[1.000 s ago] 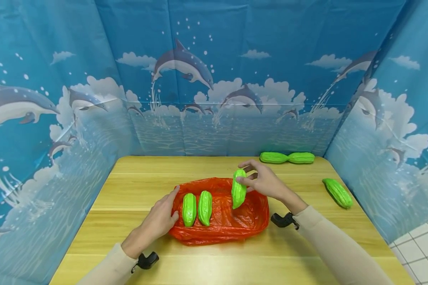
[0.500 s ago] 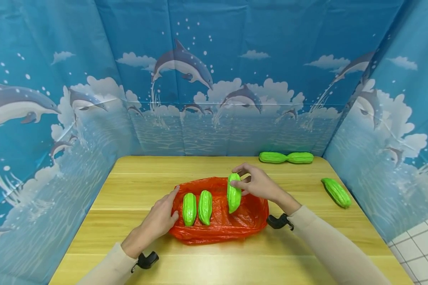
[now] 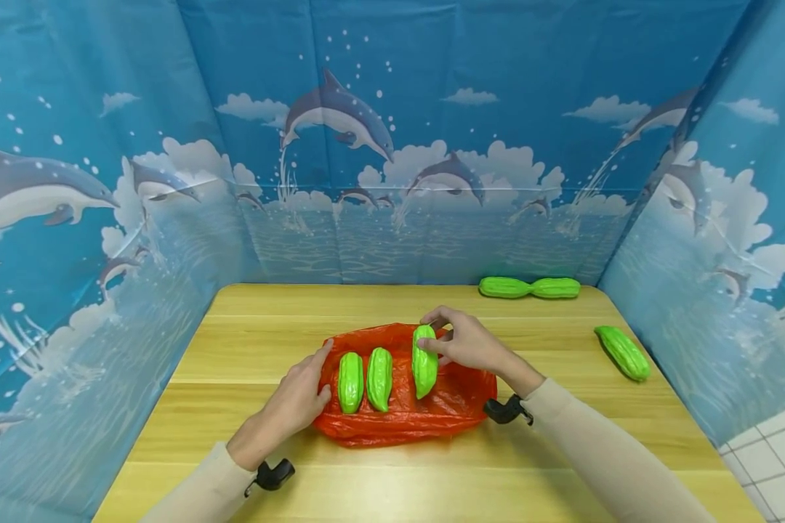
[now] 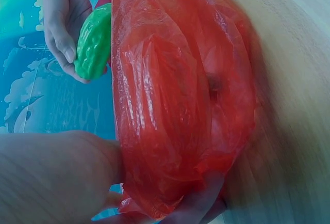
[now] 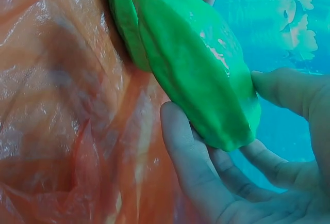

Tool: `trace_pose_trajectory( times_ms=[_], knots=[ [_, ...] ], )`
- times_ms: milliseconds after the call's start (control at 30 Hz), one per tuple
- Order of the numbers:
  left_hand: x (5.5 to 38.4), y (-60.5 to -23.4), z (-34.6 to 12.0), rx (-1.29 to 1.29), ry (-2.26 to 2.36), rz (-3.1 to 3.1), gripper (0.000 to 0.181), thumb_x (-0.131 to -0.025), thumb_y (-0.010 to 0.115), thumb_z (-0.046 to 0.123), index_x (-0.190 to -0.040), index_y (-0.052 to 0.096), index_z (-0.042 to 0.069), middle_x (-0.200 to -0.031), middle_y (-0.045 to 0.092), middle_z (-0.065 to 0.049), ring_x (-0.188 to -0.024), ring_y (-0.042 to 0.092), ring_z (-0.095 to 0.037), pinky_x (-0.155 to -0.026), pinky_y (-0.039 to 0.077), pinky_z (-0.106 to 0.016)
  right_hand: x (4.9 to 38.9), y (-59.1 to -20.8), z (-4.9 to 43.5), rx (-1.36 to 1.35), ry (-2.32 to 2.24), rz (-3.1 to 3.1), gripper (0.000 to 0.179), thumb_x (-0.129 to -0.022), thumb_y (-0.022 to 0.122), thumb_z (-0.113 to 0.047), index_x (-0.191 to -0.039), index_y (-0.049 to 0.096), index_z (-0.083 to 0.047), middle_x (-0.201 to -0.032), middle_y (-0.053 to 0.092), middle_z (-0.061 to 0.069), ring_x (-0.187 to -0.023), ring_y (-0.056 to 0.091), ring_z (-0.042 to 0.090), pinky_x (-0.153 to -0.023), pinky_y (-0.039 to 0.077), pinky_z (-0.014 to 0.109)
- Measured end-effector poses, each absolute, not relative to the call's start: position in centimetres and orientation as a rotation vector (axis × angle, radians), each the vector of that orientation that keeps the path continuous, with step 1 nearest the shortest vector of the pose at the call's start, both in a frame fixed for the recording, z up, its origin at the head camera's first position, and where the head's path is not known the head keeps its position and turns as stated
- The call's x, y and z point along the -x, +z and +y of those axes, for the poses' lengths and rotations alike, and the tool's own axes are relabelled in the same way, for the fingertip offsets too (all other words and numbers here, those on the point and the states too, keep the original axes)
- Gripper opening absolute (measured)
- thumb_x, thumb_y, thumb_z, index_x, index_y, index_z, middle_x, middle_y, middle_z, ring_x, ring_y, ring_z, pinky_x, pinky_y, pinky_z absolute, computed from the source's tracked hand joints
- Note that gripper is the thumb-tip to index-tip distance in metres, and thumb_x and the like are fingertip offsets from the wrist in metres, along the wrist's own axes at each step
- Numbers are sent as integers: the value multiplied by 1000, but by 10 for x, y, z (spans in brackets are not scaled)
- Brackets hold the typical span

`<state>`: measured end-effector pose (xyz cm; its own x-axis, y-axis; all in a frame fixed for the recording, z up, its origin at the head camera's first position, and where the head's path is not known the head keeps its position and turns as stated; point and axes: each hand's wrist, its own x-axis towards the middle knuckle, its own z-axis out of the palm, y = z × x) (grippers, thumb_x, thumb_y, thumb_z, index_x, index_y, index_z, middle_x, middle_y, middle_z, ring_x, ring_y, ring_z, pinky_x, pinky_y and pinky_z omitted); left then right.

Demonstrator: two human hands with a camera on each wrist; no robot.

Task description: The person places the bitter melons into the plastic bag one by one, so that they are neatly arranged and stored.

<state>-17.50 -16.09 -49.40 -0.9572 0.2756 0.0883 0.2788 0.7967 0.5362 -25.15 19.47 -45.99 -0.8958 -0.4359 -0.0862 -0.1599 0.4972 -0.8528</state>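
A red plastic bag (image 3: 402, 430) lies spread wide on the table, its mouth facing up. My left hand (image 3: 294, 396) holds its left end, with fingers and thumb about the rim; some of them are hidden by the bag in the left wrist view. Inside lie two green ridged gourds, one at the left (image 3: 350, 383) and one beside it (image 3: 380, 379). My right hand (image 3: 467, 343) grips a third ridged gourd (image 3: 424, 363) by its upper part, between thumb and fingers. That gourd hangs roughly upright over the bag, right of the other two, its tip pointing down.
Two more green gourds (image 3: 505, 288) lie end to end at the table's back right edge. Another gourd (image 3: 623, 354) lies near the right edge of the wooden table (image 3: 248, 312). A dolphin-print curtain (image 3: 392, 240) encloses the back and sides.
My right hand has moved left and slightly down, carrying its ridged gourd closer to the two in the bag. My left hand has stayed at the bag's left end.
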Motion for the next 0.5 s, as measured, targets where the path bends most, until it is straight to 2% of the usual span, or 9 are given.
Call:
trace_pose_trajectory(
  times_ms=[200, 500],
  knots=[
    [175, -494, -160, 455, -886, -2958, 83, -102, 76, -8, -177, 41, -5, -167, 61, -35, -153, 65, -53, -123, 59, -65, 251, -462, 189, 503, -1332, 2443, 54, -113, 80, -34, -154, 63, -4, -149, 67, 27, -86, 84, 26, -88, 75, 58],
    [175, -495, -160, 449, -898, -2961, 84, -102, 76, -8, -178, 39, -5, -169, 59, -35, -155, 63, -53, -125, 57, -65, 249, -465, 182, 480, -1289, 2459, 56, -113, 80, -35, -156, 63, -4, -152, 67, 26, -89, 85, 34, -90, 73, 60]
  ],
)
